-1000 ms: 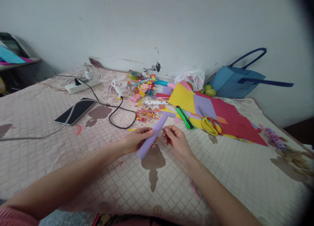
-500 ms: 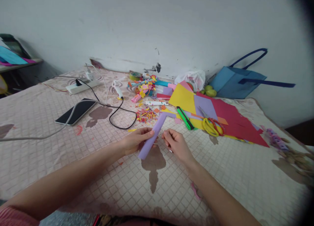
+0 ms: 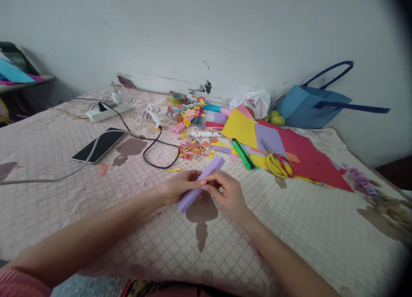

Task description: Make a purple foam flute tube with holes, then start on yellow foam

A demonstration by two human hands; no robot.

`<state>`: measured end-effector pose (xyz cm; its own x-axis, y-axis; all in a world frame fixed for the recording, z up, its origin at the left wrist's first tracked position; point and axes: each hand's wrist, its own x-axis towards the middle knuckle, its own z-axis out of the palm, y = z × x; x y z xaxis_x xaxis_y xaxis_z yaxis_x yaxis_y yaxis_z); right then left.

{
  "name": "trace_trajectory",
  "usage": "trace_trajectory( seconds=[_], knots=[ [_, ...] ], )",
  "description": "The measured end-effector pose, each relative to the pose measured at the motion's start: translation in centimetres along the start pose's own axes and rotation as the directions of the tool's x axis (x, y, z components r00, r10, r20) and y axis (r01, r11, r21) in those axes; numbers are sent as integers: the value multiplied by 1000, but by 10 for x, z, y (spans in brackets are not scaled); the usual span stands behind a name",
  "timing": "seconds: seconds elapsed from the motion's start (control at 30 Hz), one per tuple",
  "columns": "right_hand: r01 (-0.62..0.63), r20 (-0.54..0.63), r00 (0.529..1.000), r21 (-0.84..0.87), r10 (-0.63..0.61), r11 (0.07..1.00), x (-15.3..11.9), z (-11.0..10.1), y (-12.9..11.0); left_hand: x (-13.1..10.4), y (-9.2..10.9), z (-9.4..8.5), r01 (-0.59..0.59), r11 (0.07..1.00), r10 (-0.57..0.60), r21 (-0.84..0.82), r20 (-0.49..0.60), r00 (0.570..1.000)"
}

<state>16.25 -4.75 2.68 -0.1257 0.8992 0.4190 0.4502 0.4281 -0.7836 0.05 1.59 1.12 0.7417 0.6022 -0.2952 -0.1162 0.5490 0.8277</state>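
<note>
A rolled tube of purple craft paper (image 3: pixel 187 201) lies slantwise across my hands, its far end pointing up and to the right. My left hand (image 3: pixel 180 186) is closed round the tube near its middle, thumb on top. At the tube's middle, close to the left thumb, my right hand (image 3: pixel 225 189) pinches with thumb and forefinger against the paper. Whether something small sits in that pinch is hidden. Just beyond the hands are a green box cutter (image 3: pixel 243 154) and yellow-and-red scissors (image 3: pixel 277 165).
Coloured sheets (image 3: pixel 309 159) are spread at the right, below a blue bag (image 3: pixel 312 106). Paper scraps (image 3: pixel 193 150) lie ahead of my hands. A glue gun (image 3: pixel 154 116), its black cable, a power strip (image 3: pixel 106 112) and a dark tablet (image 3: pixel 99 146) are on the left.
My right hand has moved left onto the tube, where before it was held apart from it. The tube has tilted flatter and shifted slightly towards me.
</note>
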Motion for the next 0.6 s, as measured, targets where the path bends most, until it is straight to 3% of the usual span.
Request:
trace_trajectory(
  seconds=[0.13,0.3,0.37,0.5,0.6],
  knots=[
    [108,116,988,-53,-101,993,1,-7,5,0,0,-4,84,996,-86,30,105,991],
    [192,200,965,-97,-170,977,2,-12,6,-1,4,-5,103,993,-108,54,108,988],
    [164,142,978,-91,-151,982,2,-14,4,-1,6,-6,95,993,-100,65,95,990],
    [14,-129,992,-42,-19,999,0,-16,1,0,6,-8,67,995,-72,72,82,994],
    [-16,-114,993,2,16,1000,-2,-13,1,1,6,-9,62,995,-68,83,77,995]
  ],
)
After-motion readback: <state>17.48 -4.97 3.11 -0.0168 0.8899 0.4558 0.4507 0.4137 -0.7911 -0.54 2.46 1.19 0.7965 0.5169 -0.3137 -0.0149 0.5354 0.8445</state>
